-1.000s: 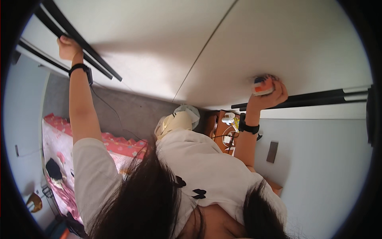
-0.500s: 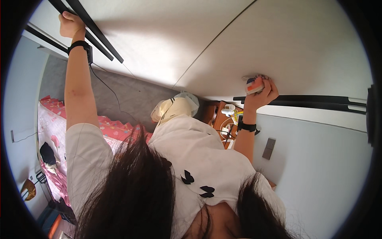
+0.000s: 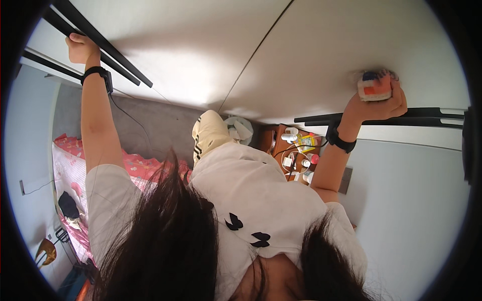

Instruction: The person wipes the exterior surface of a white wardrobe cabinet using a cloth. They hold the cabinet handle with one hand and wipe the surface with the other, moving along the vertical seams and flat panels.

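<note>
A tall white door panel fills the upper view, with a thin dark seam across it. At the upper left my left hand is closed round a long black handle bar; a second black bar runs beside it. My right hand presses a bunched cloth, orange, white and dark blue, flat against the panel at the right. Some of the right fingers are hidden behind the cloth. Both wrists wear black bands, and a thin black cable hangs from the left one.
Black bars run along the panel's lower right edge. Below stands a brown wooden cabinet crowded with bottles, packets and cables. Beside it sits a white plastic bag. A bed with pink bedding is at the left, and a grey switch plate at the right.
My right hand has slid the cloth up and to the right across the panel. The left hand keeps its hold on the bar, while the whole view has shifted slightly.
</note>
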`<action>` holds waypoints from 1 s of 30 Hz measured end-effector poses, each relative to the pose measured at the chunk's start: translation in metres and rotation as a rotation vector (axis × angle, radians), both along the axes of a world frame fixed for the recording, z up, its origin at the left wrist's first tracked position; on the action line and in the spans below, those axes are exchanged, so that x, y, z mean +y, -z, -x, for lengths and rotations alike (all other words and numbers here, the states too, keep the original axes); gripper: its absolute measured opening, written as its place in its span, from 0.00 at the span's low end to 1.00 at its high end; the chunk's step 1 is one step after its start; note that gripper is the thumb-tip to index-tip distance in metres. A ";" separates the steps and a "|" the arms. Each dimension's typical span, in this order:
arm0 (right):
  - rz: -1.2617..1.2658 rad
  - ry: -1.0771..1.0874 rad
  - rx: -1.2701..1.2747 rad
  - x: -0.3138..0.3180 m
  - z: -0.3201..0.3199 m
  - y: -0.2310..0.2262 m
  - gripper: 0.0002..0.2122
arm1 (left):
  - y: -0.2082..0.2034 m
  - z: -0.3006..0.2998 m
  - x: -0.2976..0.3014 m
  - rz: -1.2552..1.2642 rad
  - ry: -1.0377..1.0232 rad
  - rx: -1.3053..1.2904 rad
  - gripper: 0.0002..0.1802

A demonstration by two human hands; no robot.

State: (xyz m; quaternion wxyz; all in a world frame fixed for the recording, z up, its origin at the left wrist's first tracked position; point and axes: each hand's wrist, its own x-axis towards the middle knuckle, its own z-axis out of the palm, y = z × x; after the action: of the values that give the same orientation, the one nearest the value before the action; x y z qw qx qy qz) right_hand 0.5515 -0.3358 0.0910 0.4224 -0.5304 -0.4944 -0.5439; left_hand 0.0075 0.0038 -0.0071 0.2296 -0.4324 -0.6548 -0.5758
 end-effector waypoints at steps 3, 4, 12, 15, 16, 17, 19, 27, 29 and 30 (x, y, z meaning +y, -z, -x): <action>-0.032 0.007 0.015 0.001 0.000 0.004 0.16 | -0.002 -0.003 -0.004 -0.007 -0.010 -0.007 0.30; -0.028 0.020 0.020 0.000 0.000 0.006 0.16 | 0.000 -0.001 -0.002 0.006 -0.016 -0.012 0.31; 0.062 0.011 0.106 -0.012 0.022 0.059 0.14 | 0.001 0.000 0.000 0.008 -0.007 -0.006 0.34; 0.180 -0.019 0.213 -0.021 0.038 0.088 0.12 | 0.003 0.003 0.000 0.014 -0.022 -0.012 0.35; 0.272 -0.037 0.259 -0.026 0.042 0.098 0.12 | 0.002 0.003 0.001 -0.005 -0.015 -0.007 0.34; 0.364 -0.055 0.305 -0.030 0.043 0.107 0.11 | 0.001 0.003 0.002 0.002 -0.024 0.000 0.35; 0.350 -0.083 0.325 -0.032 0.046 0.107 0.12 | 0.003 0.002 0.001 -0.019 0.003 -0.006 0.35; -0.163 -0.115 -0.017 -0.027 0.015 -0.025 0.15 | 0.002 0.004 0.005 0.016 0.002 -0.014 0.36; -0.032 0.043 -0.033 -0.020 0.012 -0.044 0.13 | 0.002 0.005 0.003 0.026 -0.001 -0.016 0.36; -0.036 0.048 -0.031 -0.013 0.008 -0.042 0.13 | 0.001 0.005 0.002 0.035 -0.014 -0.024 0.36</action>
State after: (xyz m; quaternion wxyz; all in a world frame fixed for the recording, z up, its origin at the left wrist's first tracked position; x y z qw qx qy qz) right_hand 0.5431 -0.3486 0.1332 0.4112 -0.5259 -0.4781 -0.5708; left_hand 0.0021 0.0056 -0.0085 0.2182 -0.4245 -0.6705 -0.5680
